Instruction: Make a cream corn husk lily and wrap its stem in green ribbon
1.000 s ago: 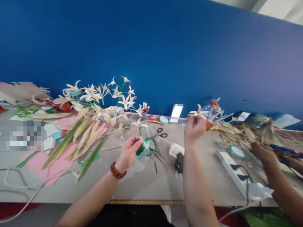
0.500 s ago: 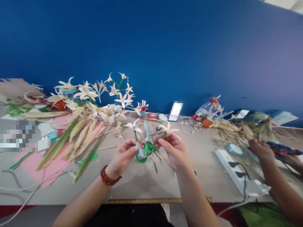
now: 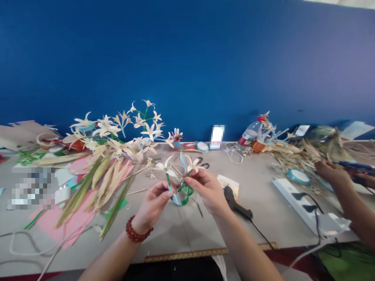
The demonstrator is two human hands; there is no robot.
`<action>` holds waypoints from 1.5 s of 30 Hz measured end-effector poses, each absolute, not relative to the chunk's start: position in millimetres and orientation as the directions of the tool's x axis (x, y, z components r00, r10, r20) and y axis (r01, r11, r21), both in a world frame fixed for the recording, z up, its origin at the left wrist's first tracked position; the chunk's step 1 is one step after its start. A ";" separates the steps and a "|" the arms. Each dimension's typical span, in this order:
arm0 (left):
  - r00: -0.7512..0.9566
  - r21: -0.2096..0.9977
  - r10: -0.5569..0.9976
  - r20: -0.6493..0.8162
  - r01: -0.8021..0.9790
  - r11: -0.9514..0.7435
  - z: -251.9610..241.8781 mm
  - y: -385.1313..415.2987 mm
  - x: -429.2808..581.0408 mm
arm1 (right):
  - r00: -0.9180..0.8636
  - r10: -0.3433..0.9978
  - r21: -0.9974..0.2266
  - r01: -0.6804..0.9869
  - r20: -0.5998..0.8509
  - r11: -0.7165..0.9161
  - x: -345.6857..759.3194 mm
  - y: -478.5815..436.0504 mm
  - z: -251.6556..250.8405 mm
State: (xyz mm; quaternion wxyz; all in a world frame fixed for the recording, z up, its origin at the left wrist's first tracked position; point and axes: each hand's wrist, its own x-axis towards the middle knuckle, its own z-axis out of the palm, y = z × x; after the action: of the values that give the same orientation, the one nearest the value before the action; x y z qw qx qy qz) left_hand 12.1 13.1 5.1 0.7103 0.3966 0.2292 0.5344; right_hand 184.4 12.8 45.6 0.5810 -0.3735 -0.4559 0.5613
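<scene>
My left hand (image 3: 156, 199) is closed in a pinch on the green-wrapped stem of a cream husk flower (image 3: 165, 168). The fingers of my right hand (image 3: 206, 189) pinch the green stem of a second husk flower (image 3: 193, 166), a short distance to the right. Between and below both hands hangs a loop of green and pale-blue tape (image 3: 182, 200); I cannot tell how it joins the stems. A pale-blue strip (image 3: 183, 160) rises just behind the flowers. Beads circle my left wrist.
More husk flowers (image 3: 107, 127) stand at the back left, near dried husks (image 3: 107, 187) on pink paper (image 3: 48, 222). A glue gun (image 3: 236, 205) lies right of my hands. Farther right are a power strip (image 3: 295, 207), tape roll (image 3: 299, 176), bottle (image 3: 252, 130) and another person's hand (image 3: 331, 173).
My right hand has moved left, bringing the two flowers closer together. The green loops between the hands have shifted. The view has turned slightly, and the glue gun now shows beside my right forearm.
</scene>
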 end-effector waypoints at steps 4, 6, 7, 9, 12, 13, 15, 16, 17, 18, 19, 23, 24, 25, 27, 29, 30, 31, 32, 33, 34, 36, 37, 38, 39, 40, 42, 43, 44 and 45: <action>0.325 0.816 0.941 0.091 -0.566 0.117 0.6 13.2 12.2 | -0.042 0.990 -0.955 -0.273 0.133 0.117 181.0 10.6 39.4; 0.312 0.819 0.945 0.095 -0.564 0.104 0.0 13.4 12.2 | -0.048 0.991 -0.963 -0.245 0.129 0.113 179.7 8.9 37.9; 0.302 0.822 0.948 0.097 -0.562 0.095 0.1 13.4 12.2 | -0.053 0.991 -0.966 -0.233 0.125 0.110 179.1 8.0 37.9; 0.289 0.831 0.953 0.096 -0.550 0.084 1.0 13.4 12.1 | -0.066 0.991 -0.971 -0.218 0.114 0.098 178.2 6.6 39.3; 0.298 0.834 0.949 0.103 -0.546 0.081 2.0 13.2 12.1 | -0.101 0.989 -0.970 -0.228 0.108 0.082 176.8 5.7 43.1; 0.306 0.832 0.946 0.106 -0.548 0.084 1.9 13.1 12.1 | -0.114 0.988 -0.968 -0.237 0.107 0.078 176.2 5.8 44.4; 0.320 0.830 0.941 0.105 -0.549 0.094 1.2 12.9 12.1 | -0.130 0.986 -0.964 -0.256 0.105 0.069 174.9 6.2 46.2; 0.322 0.831 0.941 0.100 -0.547 0.100 0.6 12.8 12.0 | -0.127 0.987 -0.963 -0.262 0.103 0.067 174.3 6.5 46.8; 0.321 0.832 0.943 0.093 -0.546 0.103 0.0 12.7 11.9 | -0.116 0.988 -0.963 -0.263 0.099 0.066 173.7 6.8 47.3; 0.316 0.831 0.945 0.087 -0.545 0.106 -0.6 12.7 11.8 | -0.101 0.990 -0.963 -0.261 0.098 0.069 173.2 7.0 47.8; 0.311 0.830 0.947 0.083 -0.547 0.107 -1.2 12.7 11.6 | -0.089 0.991 -0.964 -0.255 0.097 0.072 172.7 7.0 48.4; 0.321 0.816 0.944 0.076 -0.564 0.126 -3.0 13.6 11.2 | -0.112 0.989 -0.970 -0.234 0.095 0.067 170.7 6.6 50.8; 0.323 0.811 0.944 0.070 -0.570 0.135 -3.4 13.9 11.2 | -0.123 0.988 -0.970 -0.236 0.094 0.063 170.1 6.6 51.2; 0.322 0.806 0.945 0.061 -0.575 0.143 -3.6 14.0 11.2 | -0.126 0.988 -0.969 -0.241 0.092 0.060 169.6 6.7 51.3; 0.315 0.796 0.948 0.040 -0.583 0.160 -4.1 14.1 11.3 | -0.110 0.990 -0.964 -0.258 0.088 0.057 168.5 7.4 50.7; 0.315 0.789 0.949 0.025 -0.589 0.175 -4.3 13.8 11.3 | -0.103 0.991 -0.959 -0.280 0.080 0.049 167.7 8.5 49.6; 0.319 0.786 0.947 0.023 -0.591 0.180 -4.3 13.5 11.3 | -0.110 0.991 -0.956 -0.289 0.076 0.042 167.5 9.1 49.1; 0.326 0.785 0.945 0.024 -0.591 0.184 -4.3 13.4 11.3 | -0.120 0.990 -0.954 -0.296 0.074 0.036 167.3 9.6 48.7; 0.332 0.785 0.943 0.025 -0.591 0.187 -4.3 13.2 11.2 | -0.131 0.989 -0.953 -0.301 0.074 0.031 167.2 10.1 48.5; 0.340 0.785 0.940 0.028 -0.590 0.190 -4.3 13.2 11.2 | -0.139 0.988 -0.953 -0.303 0.073 0.028 167.2 10.5 48.4; 0.347 0.785 0.938 0.030 -0.589 0.193 -4.1 13.3 11.2 | -0.139 0.987 -0.953 -0.303 0.074 0.028 167.1 10.9 48.3; 0.354 0.784 0.935 0.031 -0.589 0.197 -3.7 13.5 11.4 | -0.135 0.988 -0.954 -0.297 0.078 0.034 167.0 11.5 48.1; 0.356 0.782 0.934 0.033 -0.591 0.198 -3.3 13.6 11.6 | -0.133 0.988 -0.955 -0.293 0.082 0.040 167.0 11.7 47.9; 0.358 0.781 0.933 0.033 -0.592 0.199 -2.7 13.6 11.9 | -0.130 0.988 -0.956 -0.289 0.088 0.047 166.9 11.9 47.6; 0.360 0.779 0.932 0.033 -0.594 0.202 -2.1 13.5 12.2 | -0.130 0.987 -0.957 -0.286 0.093 0.052 166.9 12.2 47.1; 0.364 0.777 0.931 0.031 -0.595 0.207 -1.4 13.2 12.7 | -0.130 0.987 -0.957 -0.284 0.097 0.057 167.0 12.3 46.7; 0.370 0.773 0.929 0.025 -0.596 0.216 0.1 12.6 13.6 | -0.139 0.985 -0.957 -0.285 0.100 0.057 167.4 12.5 46.1; 0.370 0.771 0.929 0.021 -0.597 0.221 0.7 12.2 14.0 | -0.144 0.985 -0.956 -0.287 0.100 0.055 167.7 12.5 45.9; 0.369 0.769 0.929 0.016 -0.598 0.224 1.2 11.8 14.4 | -0.147 0.984 -0.957 -0.286 0.098 0.053 167.9 12.5 45.9; 0.366 0.768 0.930 0.010 -0.599 0.228 1.5 11.5 14.7 | -0.149 0.984 -0.957 -0.285 0.098 0.052 168.2 12.5 45.8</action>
State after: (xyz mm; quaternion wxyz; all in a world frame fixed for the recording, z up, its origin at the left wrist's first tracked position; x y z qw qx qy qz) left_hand 14.7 11.5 1.5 0.7475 0.3528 0.2347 0.5116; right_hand 168.2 12.5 45.8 0.5421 -0.3630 -0.4817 0.5851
